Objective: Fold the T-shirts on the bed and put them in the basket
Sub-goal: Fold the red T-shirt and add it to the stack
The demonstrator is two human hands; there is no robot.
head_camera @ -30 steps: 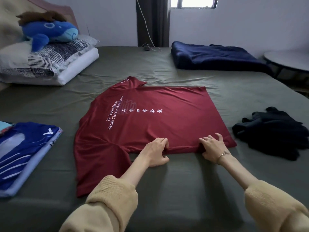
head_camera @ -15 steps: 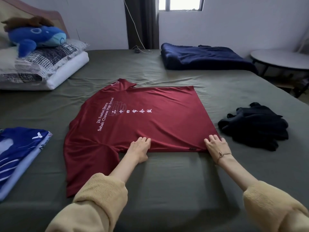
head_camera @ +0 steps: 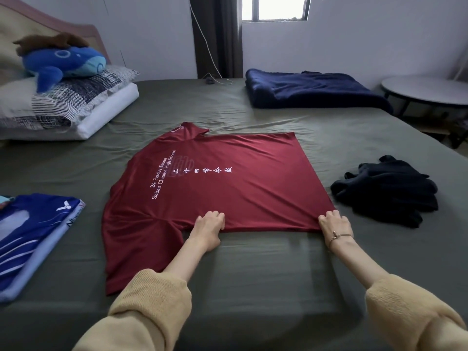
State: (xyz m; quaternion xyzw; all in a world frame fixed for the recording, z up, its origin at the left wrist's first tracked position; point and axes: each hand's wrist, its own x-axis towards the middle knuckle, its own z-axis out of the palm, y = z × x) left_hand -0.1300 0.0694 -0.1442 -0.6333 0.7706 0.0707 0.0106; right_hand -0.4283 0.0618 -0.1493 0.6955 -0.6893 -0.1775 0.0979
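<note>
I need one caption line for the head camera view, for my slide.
Both hands, left and right, grip the near edge of a red T-shirt spread on the bed, ready to fold.

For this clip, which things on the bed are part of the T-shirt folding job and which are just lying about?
Part of the job:
red T-shirt, gripped at its near edge by the left hand and right hand
blue T-shirt
black garment, likely

Lying about:
pillows
blue plush toy
navy blanket
round table

A T-shirt (head_camera: 228,188) lies spread mid-bed (head_camera: 253,274). Pillows (head_camera: 63,107) sit far left, a folded shirt (head_camera: 33,236) near left, a blanket (head_camera: 311,89) far right, crumpled clothing (head_camera: 387,191) right.
</note>
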